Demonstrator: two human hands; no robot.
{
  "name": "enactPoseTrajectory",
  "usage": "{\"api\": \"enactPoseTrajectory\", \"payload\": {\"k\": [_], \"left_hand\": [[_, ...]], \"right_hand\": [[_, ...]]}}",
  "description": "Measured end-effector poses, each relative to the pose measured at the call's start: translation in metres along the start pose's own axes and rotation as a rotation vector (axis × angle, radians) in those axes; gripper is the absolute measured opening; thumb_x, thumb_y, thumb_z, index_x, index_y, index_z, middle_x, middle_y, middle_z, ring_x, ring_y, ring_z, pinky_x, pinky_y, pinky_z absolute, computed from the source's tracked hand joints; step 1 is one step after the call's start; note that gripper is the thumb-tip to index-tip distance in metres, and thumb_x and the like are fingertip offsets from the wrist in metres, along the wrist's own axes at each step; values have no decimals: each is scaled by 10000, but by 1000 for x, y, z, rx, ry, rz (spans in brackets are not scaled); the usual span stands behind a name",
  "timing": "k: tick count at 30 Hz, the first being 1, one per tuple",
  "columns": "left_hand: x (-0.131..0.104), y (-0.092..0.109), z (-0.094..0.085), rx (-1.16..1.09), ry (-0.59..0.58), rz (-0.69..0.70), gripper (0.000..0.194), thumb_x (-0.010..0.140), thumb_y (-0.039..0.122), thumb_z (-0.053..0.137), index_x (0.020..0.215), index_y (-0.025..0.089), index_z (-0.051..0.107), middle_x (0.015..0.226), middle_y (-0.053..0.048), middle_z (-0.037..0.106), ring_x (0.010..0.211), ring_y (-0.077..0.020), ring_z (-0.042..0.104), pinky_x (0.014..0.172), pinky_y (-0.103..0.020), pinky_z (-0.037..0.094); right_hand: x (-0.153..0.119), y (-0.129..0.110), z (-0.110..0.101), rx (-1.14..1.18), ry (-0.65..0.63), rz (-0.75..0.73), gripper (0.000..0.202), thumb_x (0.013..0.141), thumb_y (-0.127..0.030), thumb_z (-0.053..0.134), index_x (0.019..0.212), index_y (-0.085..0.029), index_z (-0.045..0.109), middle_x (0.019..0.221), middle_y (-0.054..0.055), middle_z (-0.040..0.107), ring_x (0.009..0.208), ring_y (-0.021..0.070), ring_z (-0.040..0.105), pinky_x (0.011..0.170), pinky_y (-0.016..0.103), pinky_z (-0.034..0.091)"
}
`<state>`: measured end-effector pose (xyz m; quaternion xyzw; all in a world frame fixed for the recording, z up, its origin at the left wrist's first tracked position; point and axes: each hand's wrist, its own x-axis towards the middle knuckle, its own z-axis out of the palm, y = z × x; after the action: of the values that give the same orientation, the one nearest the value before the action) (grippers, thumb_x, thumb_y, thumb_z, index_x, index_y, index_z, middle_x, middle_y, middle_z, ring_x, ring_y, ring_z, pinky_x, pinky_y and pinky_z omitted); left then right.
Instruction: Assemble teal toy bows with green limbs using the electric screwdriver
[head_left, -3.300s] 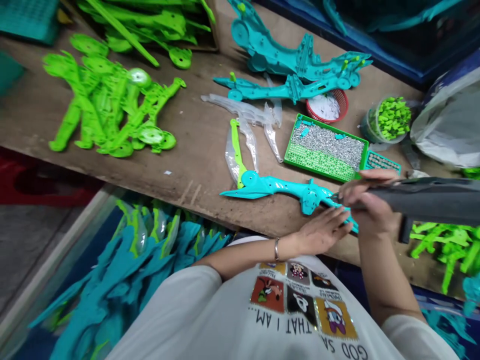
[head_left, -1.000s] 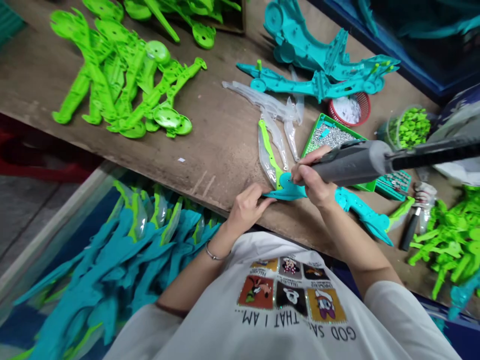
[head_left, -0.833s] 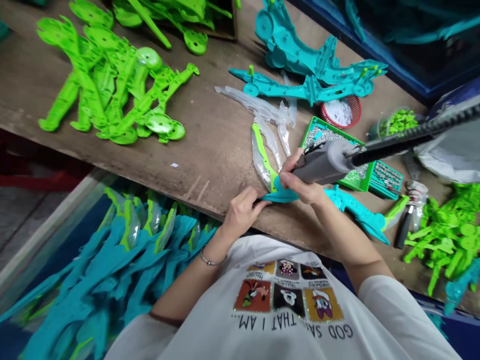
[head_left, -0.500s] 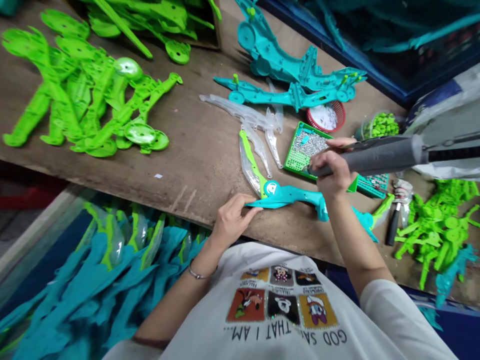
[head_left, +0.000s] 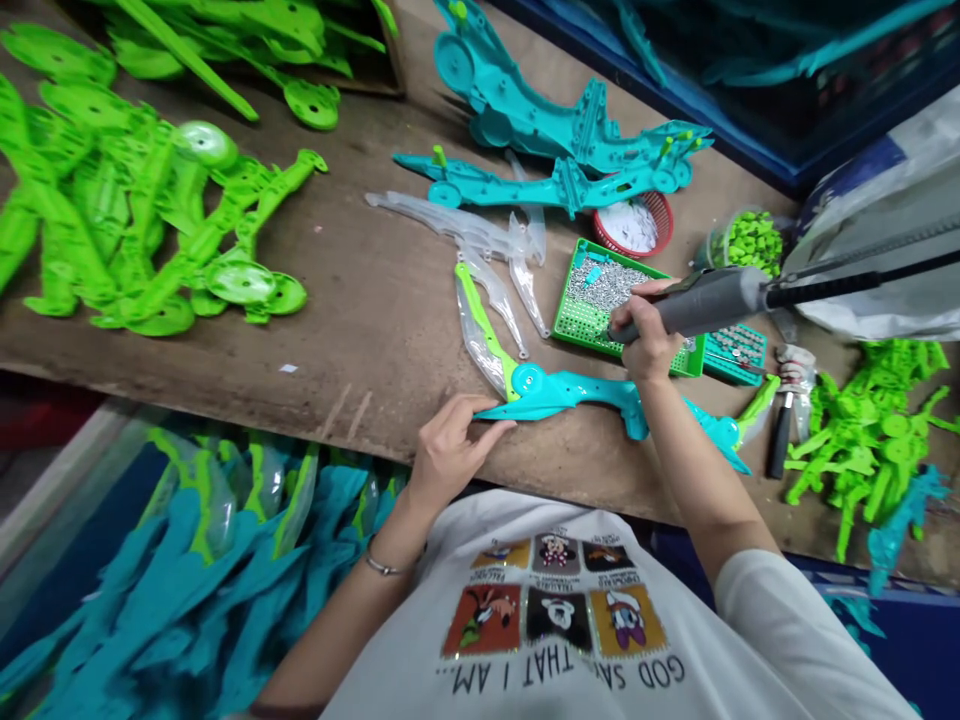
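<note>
My left hand (head_left: 450, 450) pinches the pointed left end of a teal plastic part (head_left: 592, 390) lying near the bench's front edge. A lime-green and clear piece (head_left: 484, 335) joins it at the round hub, and another green-clear piece (head_left: 756, 412) sticks out at its right end. In my right hand (head_left: 646, 335) is a grey electric screwdriver (head_left: 716, 300), its cable running off to the right. Its front end points down at the green tray (head_left: 697, 360) of small metal screws; the tip is hard to make out. My right forearm hides some of the teal part.
Lime-green parts (head_left: 150, 200) are heaped at left. Teal shells (head_left: 555, 135) and clear pieces (head_left: 435, 215) lie behind. A red basket (head_left: 661, 222), a tub of green bits (head_left: 750, 240), a teal tray (head_left: 739, 350) and a black-handled hammer (head_left: 780, 435) stand right. Finished-looking teal assemblies (head_left: 187, 570) fill a bin below left.
The view has shifted slightly, moving most bench items leftward. My right hand still holds the screwdriver over the screw tray, its angle a little changed. My left hand keeps its pinch.
</note>
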<state>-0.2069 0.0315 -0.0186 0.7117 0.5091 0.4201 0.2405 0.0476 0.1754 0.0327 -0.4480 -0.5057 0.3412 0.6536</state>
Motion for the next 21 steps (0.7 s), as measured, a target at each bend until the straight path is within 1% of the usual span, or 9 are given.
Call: {"api": "enactPoseTrajectory", "payload": {"k": [3, 5, 7, 9, 10, 12, 14, 17, 21], "left_hand": [[1, 1, 0, 3, 7, 15, 223, 920, 252, 780, 1101, 184, 669, 1010, -62, 743, 960, -183, 722, 899, -306, 584], [2, 1, 0, 11, 14, 19, 224, 916, 255, 786, 1094, 184, 669, 999, -59, 743, 952, -181, 722, 891, -302, 585], [2, 1, 1, 22, 21, 24, 236, 912, 268, 792, 1097, 187, 671, 996, -57, 747, 944, -182, 724, 883, -303, 588], [2, 1, 1, 30, 24, 28, 256, 905, 285, 802, 1105, 188, 675, 1001, -59, 751, 944, -184, 726, 883, -306, 591], [1, 1, 1, 32, 26, 31, 263, 901, 290, 807, 1107, 188, 677, 1001, -60, 752, 943, -184, 727, 884, -307, 592], [1, 0, 2, 36, 25, 32, 265, 900, 291, 809, 1109, 187, 684, 999, -60, 755, 945, -184, 728, 889, -308, 593], [0, 0, 2, 38, 26, 25, 251, 906, 288, 803, 1108, 189, 691, 994, -59, 758, 941, -184, 728, 885, -309, 594], [0, 0, 2, 38, 22, 11, 237, 914, 287, 793, 1111, 191, 699, 1004, -63, 761, 945, -188, 731, 885, -317, 596], [1, 1, 2, 38, 22, 27, 222, 916, 269, 790, 1103, 192, 699, 995, -56, 760, 945, -185, 731, 885, -311, 597]], "right_hand": [[3, -1, 0, -5, -44, 13, 269, 835, -462, 728, 919, -255, 577, 550, -96, 516, 453, 108, 520, 501, 276, 454], [4, -8, 1, -14, -40, 20, 281, 828, -469, 731, 954, -259, 594, 551, -92, 528, 450, 115, 521, 499, 284, 455], [4, -21, 2, -22, -4, 17, 299, 825, -487, 729, 980, -267, 599, 552, -88, 527, 448, 123, 522, 499, 296, 464], [0, -39, 5, -5, 18, -5, 299, 836, -504, 723, 982, -277, 595, 550, -89, 508, 439, 127, 515, 501, 307, 482], [-4, -49, 7, 19, 8, -18, 288, 844, -504, 720, 978, -281, 595, 549, -89, 501, 432, 125, 508, 498, 308, 488], [-15, -65, 10, 80, -58, -23, 252, 860, -480, 717, 974, -286, 605, 543, -90, 504, 413, 118, 489, 485, 301, 488], [-30, -73, 12, 123, -139, 20, 234, 865, -453, 725, 986, -284, 618, 542, -87, 530, 407, 116, 482, 479, 296, 485], [-48, -69, 12, 121, -202, 119, 276, 846, -473, 751, 986, -272, 623, 540, -81, 541, 426, 133, 507, 492, 312, 498], [-58, -51, 8, 51, -247, 204, 308, 860, -521, 740, 957, -260, 607, 568, -64, 552, 475, 155, 543, 526, 340, 520]]}}
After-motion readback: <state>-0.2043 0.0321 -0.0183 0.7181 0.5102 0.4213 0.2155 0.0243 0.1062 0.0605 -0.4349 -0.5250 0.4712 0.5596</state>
